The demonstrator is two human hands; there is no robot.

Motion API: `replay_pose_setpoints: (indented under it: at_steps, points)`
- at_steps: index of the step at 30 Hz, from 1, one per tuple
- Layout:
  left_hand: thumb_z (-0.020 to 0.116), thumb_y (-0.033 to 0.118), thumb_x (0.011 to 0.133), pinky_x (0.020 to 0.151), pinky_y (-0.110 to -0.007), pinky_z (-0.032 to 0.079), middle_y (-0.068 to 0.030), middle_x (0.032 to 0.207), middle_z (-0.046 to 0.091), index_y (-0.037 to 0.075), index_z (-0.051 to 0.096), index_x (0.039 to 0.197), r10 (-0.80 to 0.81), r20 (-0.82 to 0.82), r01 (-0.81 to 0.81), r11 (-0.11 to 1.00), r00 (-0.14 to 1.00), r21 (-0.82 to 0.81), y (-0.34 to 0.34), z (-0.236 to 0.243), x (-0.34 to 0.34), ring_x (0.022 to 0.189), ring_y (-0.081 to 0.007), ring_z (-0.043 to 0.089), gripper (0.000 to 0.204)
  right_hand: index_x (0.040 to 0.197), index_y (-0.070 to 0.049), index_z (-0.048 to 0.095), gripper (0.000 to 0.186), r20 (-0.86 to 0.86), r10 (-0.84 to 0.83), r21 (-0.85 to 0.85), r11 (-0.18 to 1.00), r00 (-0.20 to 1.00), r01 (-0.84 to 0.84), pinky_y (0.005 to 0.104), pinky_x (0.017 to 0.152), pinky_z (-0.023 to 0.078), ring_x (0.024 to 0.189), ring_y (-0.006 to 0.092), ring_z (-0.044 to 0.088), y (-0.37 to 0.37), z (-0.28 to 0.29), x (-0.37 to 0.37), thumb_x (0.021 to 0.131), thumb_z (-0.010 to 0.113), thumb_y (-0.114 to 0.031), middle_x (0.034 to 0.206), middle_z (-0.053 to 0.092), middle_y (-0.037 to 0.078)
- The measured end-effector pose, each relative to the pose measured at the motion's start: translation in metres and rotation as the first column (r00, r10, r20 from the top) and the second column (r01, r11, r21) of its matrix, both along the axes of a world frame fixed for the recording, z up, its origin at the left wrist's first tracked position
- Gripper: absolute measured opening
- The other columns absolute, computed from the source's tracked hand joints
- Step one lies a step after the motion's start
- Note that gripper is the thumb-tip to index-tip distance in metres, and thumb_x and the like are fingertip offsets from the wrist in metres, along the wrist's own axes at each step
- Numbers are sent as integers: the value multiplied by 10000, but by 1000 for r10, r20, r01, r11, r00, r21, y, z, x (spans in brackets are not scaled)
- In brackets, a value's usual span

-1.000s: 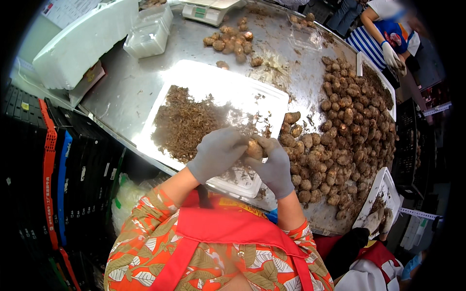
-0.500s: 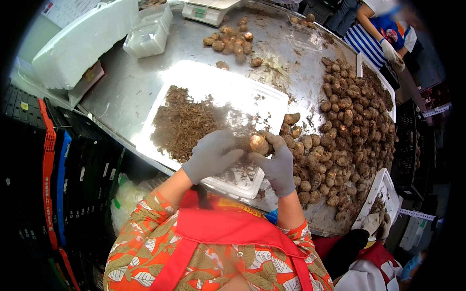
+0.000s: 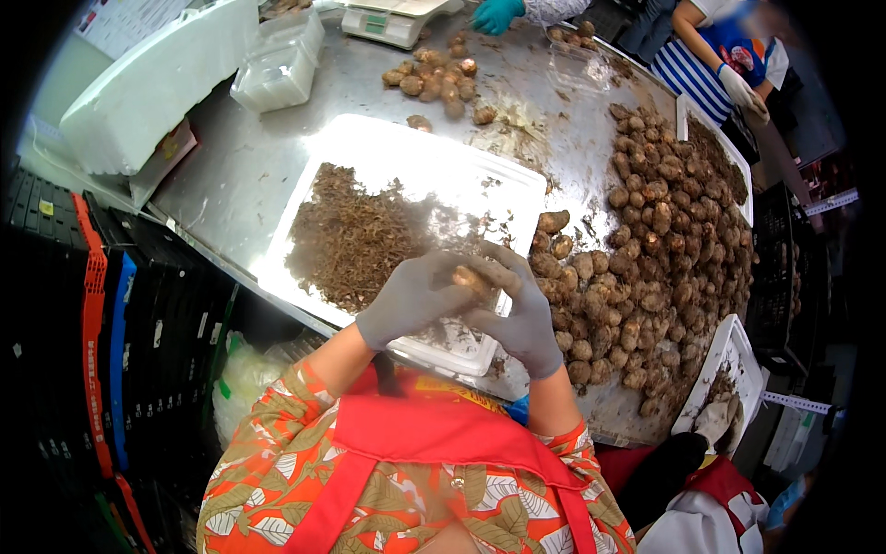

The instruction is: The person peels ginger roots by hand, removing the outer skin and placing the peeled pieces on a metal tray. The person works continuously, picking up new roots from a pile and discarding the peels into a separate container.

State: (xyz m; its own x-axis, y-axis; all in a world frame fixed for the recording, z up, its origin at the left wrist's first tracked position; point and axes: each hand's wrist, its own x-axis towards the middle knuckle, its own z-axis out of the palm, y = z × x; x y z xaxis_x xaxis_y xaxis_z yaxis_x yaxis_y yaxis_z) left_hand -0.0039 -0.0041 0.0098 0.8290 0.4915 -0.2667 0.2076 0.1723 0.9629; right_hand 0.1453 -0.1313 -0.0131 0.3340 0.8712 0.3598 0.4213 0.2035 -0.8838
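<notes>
A small brown taro (image 3: pixel 472 279), with a paler patch showing, is held between my two grey-gloved hands above a white tray (image 3: pixel 369 138). My left hand (image 3: pixel 411 297) curls against its left side, and my right hand (image 3: pixel 522 312) wraps its far and right side. The fingers hide most of the taro. Under them the tray carries a heap of brown fibrous peelings (image 3: pixel 346 240), thickest at its left. Close to the right of my right hand begins a large pile of unpeeled taros (image 3: pixel 664 240).
Cleaner taros (image 3: pixel 434 74) lie at the back near a scale (image 3: pixel 392 23) and clear plastic boxes (image 3: pixel 277 74). A co-worker's teal-gloved hand (image 3: pixel 498 14) is at the far edge. Other co-workers' gloved hands (image 3: pixel 743 92) show at right. Black crates (image 3: pixel 157 314) stand left.
My left hand has moved right and closed in on the taro, which was in my right hand. The taro has shifted slightly left. A teal-gloved hand has come in at the far edge.
</notes>
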Motion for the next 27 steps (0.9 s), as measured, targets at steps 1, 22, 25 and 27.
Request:
replay_pose_setpoints:
  at_steps: [1,22,25,27]
  points:
    - [693,188,883,823,-284,561,-130,1056,707,-49,568,1295,9,-11,-9,999,1000,31,0,-1,0,938,-143,679,491,1213,-81,679,467,-152,36,-14,999,988,-39,356,963,508,1127,266,615,-2,-4,1,762,761,6,1309,574,145]
    - [714,121,844,856,-299,539,-82,1160,657,43,560,1335,49,-36,-27,887,998,461,-14,1,-3,984,-130,651,520,816,-52,689,278,-3,-164,-158,974,986,162,306,595,492,645,157,617,-11,-6,-9,991,597,-248,743,671,78]
    - [744,123,779,942,-308,507,-137,1172,671,-7,574,1284,51,-86,-6,889,995,458,-11,4,-3,1068,-168,642,549,808,-30,656,242,-32,-192,-127,974,981,186,316,561,452,619,158,585,-6,-13,-12,971,625,-205,695,634,61]
    - [732,105,787,956,-306,500,-137,1198,657,-6,565,1297,23,-35,-7,917,999,400,-8,4,-6,1089,-170,631,548,874,6,652,195,-182,-281,-194,950,942,245,278,630,467,707,135,601,-10,-22,4,966,593,-156,783,665,87]
